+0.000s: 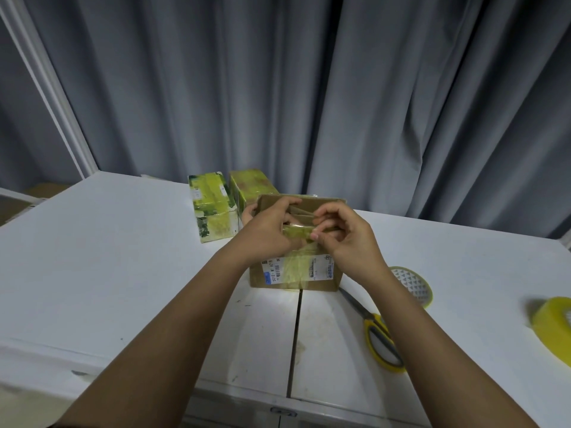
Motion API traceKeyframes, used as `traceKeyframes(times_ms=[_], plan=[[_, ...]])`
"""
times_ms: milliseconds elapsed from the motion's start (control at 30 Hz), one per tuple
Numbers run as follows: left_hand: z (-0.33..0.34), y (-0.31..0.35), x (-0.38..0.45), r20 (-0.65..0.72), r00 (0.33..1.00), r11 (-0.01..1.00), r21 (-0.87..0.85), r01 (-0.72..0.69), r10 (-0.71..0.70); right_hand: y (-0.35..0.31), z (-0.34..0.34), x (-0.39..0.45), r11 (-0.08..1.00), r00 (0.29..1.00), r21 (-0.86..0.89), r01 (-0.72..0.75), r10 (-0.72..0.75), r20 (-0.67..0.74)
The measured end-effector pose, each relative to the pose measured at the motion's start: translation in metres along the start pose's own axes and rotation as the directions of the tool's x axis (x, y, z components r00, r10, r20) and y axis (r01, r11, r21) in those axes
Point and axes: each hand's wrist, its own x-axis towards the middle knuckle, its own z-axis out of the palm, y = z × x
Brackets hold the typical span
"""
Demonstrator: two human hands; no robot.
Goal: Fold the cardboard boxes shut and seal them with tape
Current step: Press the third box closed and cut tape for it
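Mid-table, gripping the near flap of an open cardboard box (295,274) with left hand (265,233) and right hand (346,239), two taped boxes (213,208) already behind, tape rolls (553,329) and scissors (375,322) waiting at right.
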Motion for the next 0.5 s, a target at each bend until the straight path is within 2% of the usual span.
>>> traceKeyframes(times_ms=[200,500], plan=[[0.010,-0.002,0.003,-0.136,0.991,1.000,-0.018,-0.002,-0.001,0.001,0.001,-0.001,0.999,0.999,-0.018,0.041,-0.041,-0.024],[0.016,0.000,0.005,-0.217,0.976,1.000,0.017,0.024,-0.020,0.007,0.009,-0.002,0.991,0.989,-0.097,0.097,-0.107,-0.106]])
